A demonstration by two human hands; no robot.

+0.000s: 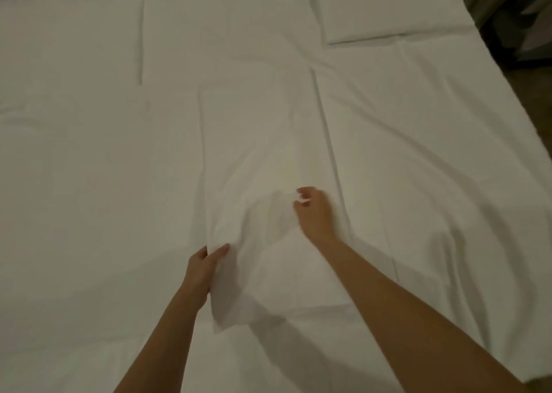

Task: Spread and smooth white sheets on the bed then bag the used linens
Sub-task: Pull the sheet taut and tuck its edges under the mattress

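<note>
- A white sheet (89, 168) covers the bed from the dark strip at the far edge down to the near edge of the view; it lies mostly flat on the left and runs in long diagonal wrinkles on the right, where it drapes over the bed's side.
- On top of it, near the middle, lies a narrower folded white sheet (263, 141) – a long panel whose straight edges run away from the person, its near end rumpled and lifted.
- The left hand (203, 268) grips the near left edge of this folded sheet, thumb on top and fingers curled under the cloth, holding that corner up off the bed so that it hangs below the wrist.
- The right hand (313, 210) reaches further forward and pinches a small gather of the same folded sheet between thumb and fingertips, close to its right edge; the cloth between the two hands puckers into soft folds.
- Both forearms are bare and come in from the bottom of the view.
- A flat white pillow (388, 7) rests at the far right corner of the bed, well apart from the hands.
- Past the bed's right side a dark floor (525, 73) shows, with something grey-green beside it that is too blurred to name.
</note>
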